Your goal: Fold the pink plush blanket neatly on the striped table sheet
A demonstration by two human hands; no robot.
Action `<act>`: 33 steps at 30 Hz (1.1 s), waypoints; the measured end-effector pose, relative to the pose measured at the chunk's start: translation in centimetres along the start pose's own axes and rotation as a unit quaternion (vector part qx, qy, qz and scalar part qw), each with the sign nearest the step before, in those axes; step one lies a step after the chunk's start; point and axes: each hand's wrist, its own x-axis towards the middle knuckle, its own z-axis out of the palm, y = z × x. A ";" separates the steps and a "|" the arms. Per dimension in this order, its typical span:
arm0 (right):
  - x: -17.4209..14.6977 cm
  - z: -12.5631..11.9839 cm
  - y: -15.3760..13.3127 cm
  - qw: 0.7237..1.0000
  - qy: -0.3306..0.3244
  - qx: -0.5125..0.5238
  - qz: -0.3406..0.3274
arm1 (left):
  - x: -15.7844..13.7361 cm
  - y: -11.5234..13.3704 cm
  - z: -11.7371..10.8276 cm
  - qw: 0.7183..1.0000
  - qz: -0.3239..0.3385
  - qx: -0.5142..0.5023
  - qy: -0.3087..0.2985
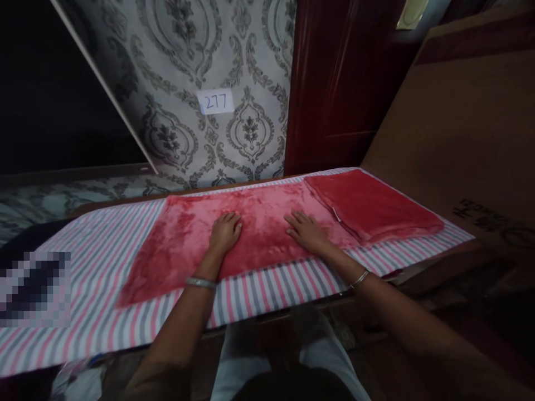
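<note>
A plush red cloth lies spread on a striped sheet, and its surface has lighter and darker patches. On its middle rests my left hand, palm down, with the fingers stretched out and the thumb a little apart. My right hand lies flat on the same cloth further right, fingers spread. At the right end, a folded red part lies over or against the cloth; whether it is one piece with it I cannot tell. A small white tag shows at the fold's edge.
Patterned wallpaper with a paper marked 277 stands behind the table. A dark screen-like panel is at the left. A dark red door and a large cardboard box bound the right side.
</note>
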 end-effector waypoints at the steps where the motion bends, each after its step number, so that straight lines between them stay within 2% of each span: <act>1: -0.8 0.6 -0.7 1.000 -0.001 -0.002 0.006 | 0.0 0.1 0.0 1.000 0.000 0.000 -0.001; 3: -1.8 1.2 -1.3 1.000 0.002 -0.002 0.014 | 0.1 0.3 -0.2 1.000 -0.005 0.000 -0.013; 7: -2.0 0.7 -0.7 0.999 0.008 0.035 0.009 | -0.9 0.3 -1.6 0.998 -0.005 -0.004 -0.068; 10: -2.5 0.6 -0.5 0.997 0.025 0.070 -0.021 | -2.9 -0.1 -2.7 0.997 0.008 -0.007 -0.071; 14: -3.9 1.3 -0.8 0.995 0.036 0.086 -0.042 | -5.9 -1.4 -3.7 0.996 -0.020 0.018 -0.084; 18: -4.9 2.1 -0.9 0.994 0.049 0.090 -0.030 | -8.2 -4.2 -5.1 0.992 -0.089 0.059 -0.073; 22: -6.1 2.4 -1.1 0.990 0.080 0.112 -0.024 | -10.8 -7.8 -7.4 0.971 -0.217 0.092 -0.039; 25: -7.7 2.5 -1.4 0.974 0.132 0.183 -0.028 | -12.9 -10.1 -8.9 0.945 -0.315 0.088 -0.026; 28: -9.8 2.7 -1.7 0.931 0.207 0.301 0.008 | -14.1 -11.6 -10.0 0.928 -0.366 0.066 0.008; 30: -11.4 2.7 -1.9 0.878 0.219 0.417 0.085 | -14.4 -12.2 -10.5 0.921 -0.387 0.011 0.029; 31: -12.2 2.6 -2.0 0.838 0.206 0.490 0.126 | -14.4 -12.4 -10.7 0.913 -0.406 -0.028 0.032; 33: -13.5 2.2 -2.2 0.729 0.159 0.639 0.185 | -14.3 -12.6 -11.1 0.882 -0.453 -0.132 0.014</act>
